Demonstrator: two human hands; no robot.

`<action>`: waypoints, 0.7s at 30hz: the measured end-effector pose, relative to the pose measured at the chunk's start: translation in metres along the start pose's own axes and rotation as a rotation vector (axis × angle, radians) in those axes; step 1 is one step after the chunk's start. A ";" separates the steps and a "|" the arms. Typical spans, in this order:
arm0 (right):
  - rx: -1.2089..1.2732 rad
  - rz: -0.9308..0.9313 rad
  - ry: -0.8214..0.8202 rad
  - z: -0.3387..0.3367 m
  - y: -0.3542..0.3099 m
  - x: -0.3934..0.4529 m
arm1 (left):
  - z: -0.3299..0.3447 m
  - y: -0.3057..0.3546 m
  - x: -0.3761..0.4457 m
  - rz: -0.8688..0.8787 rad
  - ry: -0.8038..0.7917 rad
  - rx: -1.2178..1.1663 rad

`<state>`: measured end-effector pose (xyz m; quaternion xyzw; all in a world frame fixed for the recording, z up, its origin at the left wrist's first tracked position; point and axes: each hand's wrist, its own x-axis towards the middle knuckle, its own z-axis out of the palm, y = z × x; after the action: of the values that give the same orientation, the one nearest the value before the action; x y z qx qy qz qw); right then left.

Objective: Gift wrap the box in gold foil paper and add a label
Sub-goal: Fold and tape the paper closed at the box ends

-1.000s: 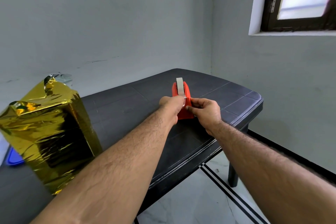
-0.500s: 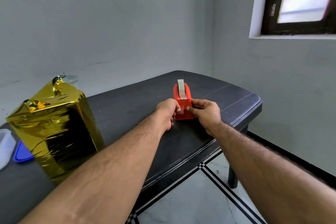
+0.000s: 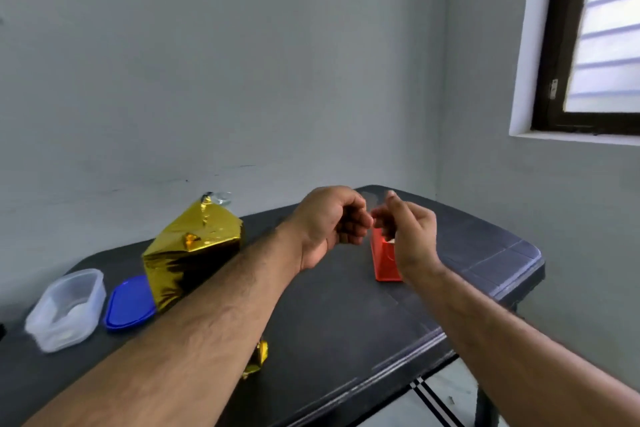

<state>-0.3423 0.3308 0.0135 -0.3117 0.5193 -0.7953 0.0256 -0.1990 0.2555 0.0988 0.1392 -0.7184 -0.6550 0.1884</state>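
Note:
The box wrapped in gold foil stands on the black table, left of my arms, its top folds crumpled. An orange tape dispenser sits on the table at centre right. Both hands hover just above it, fingertips nearly meeting. My left hand has its fingers curled, and my right hand pinches with thumb and fingers. A faint strip of clear tape shows between them. My right hand hides the dispenser's right side.
A clear plastic tub and a blue lid lie at the left of the table. A small gold foil scrap lies under my left forearm. The table's edge runs near right; a wall stands behind and a window at upper right.
Both hands have lifted off the dispenser and now hold a tape strip above it. The camera has tilted up, bringing the tub and lid into view.

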 end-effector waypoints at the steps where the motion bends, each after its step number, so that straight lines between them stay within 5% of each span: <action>1: 0.104 0.084 -0.112 0.013 -0.020 -0.001 | -0.006 0.012 -0.007 0.005 0.023 0.058; 6: 0.230 0.180 -0.472 0.059 -0.089 -0.006 | -0.052 0.068 -0.034 0.015 0.159 0.311; 14: 0.023 0.156 -0.513 0.127 -0.125 -0.025 | -0.124 0.111 -0.076 -0.068 0.194 0.539; 21: 0.189 0.181 -0.409 0.173 -0.126 -0.047 | -0.166 0.107 -0.112 -0.111 0.385 0.238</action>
<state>-0.1790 0.2658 0.1434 -0.4147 0.4524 -0.7552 0.2303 -0.0187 0.1693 0.2071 0.3222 -0.7327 -0.5362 0.2679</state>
